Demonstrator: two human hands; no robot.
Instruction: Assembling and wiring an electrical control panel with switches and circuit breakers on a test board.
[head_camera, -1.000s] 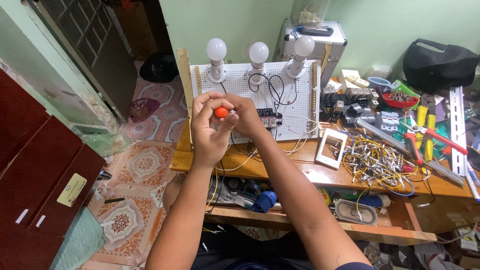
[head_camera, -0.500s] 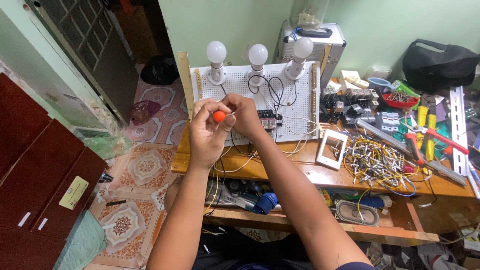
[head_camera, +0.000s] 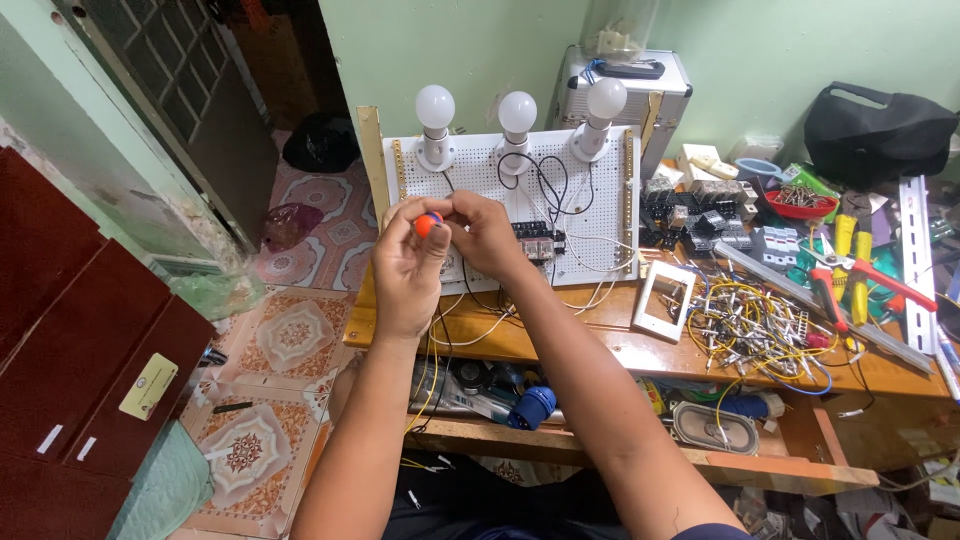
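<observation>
My left hand (head_camera: 405, 270) and my right hand (head_camera: 487, 235) meet in front of the lower left part of a white perforated wiring board (head_camera: 590, 200). Between the fingers of both shows a small orange tool handle with a blue tip (head_camera: 428, 222), likely a screwdriver; its shaft is hidden behind my fingers. The board stands upright on a wooden bench (head_camera: 620, 345) and carries three white bulbs (head_camera: 517, 112) along its top, black and white wires (head_camera: 545, 180), and a black component block (head_camera: 538, 240) just right of my right hand.
A heap of yellow and white wire pieces (head_camera: 750, 325) and a white frame plate (head_camera: 662, 300) lie right of the board. Red and yellow pliers (head_camera: 850, 280), relays (head_camera: 700, 215), a metal case (head_camera: 625, 85) and a black bag (head_camera: 875, 135) crowd the right. Red cabinet (head_camera: 80, 340) at left.
Both hands stay at the same spot on the board, shifting only slightly around the orange handle.
</observation>
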